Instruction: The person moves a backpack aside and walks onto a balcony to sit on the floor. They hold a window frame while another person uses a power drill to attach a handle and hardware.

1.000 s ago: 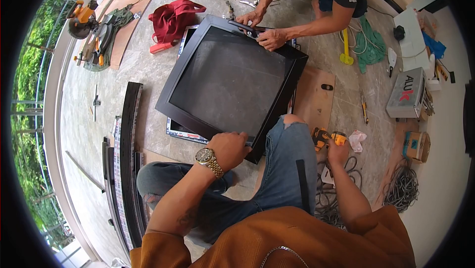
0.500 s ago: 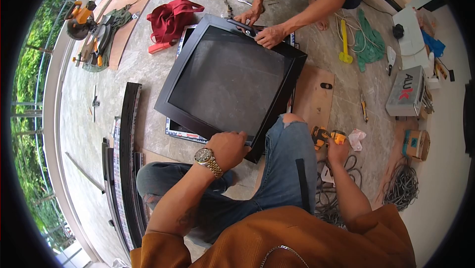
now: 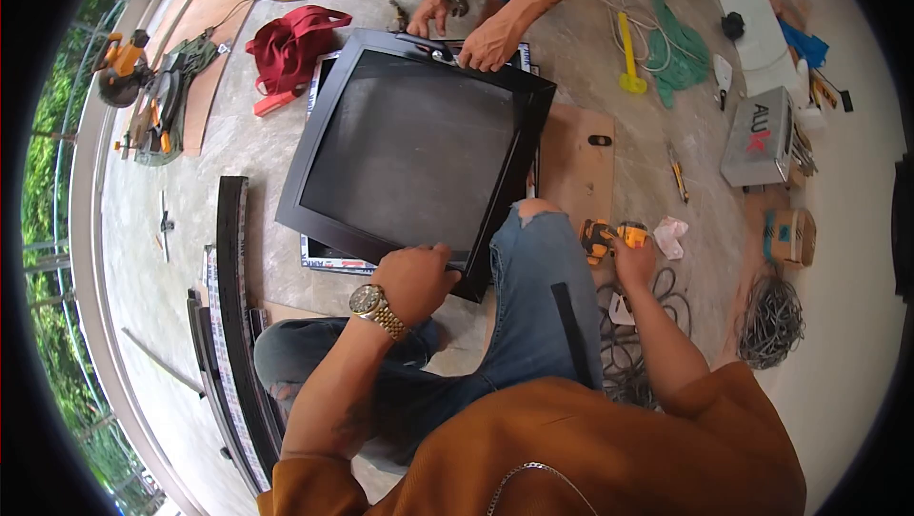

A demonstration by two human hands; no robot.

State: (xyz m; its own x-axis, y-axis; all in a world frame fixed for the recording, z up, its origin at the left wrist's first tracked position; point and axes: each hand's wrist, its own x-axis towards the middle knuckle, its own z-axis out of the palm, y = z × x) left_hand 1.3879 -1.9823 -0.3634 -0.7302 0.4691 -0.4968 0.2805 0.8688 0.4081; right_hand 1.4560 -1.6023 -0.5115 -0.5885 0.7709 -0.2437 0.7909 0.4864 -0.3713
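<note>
My left hand (image 3: 415, 283), with a watch on the wrist, grips the near edge of a black-framed window panel (image 3: 409, 154). The panel is tilted over another frame (image 3: 328, 256) with printed film. On the right, my right hand (image 3: 634, 261) is closed round a yellow and black power drill (image 3: 602, 238) at the floor beside my knee. Across the panel, a co-worker's two hands are at its far edge, one on the frame near a black handle (image 3: 426, 43).
Long black profiles (image 3: 231, 278) lie left of my legs. A red bag (image 3: 297, 45), a saw (image 3: 124, 69), a yellow hammer (image 3: 629, 59), an ALUK case (image 3: 759, 138) and coiled cable (image 3: 771, 323) surround the work. A bent-down co-worker occupies the far side.
The whole view has shifted, so things appear further left. The co-worker's left-side hand has lifted off the handle area. My hands keep their holds.
</note>
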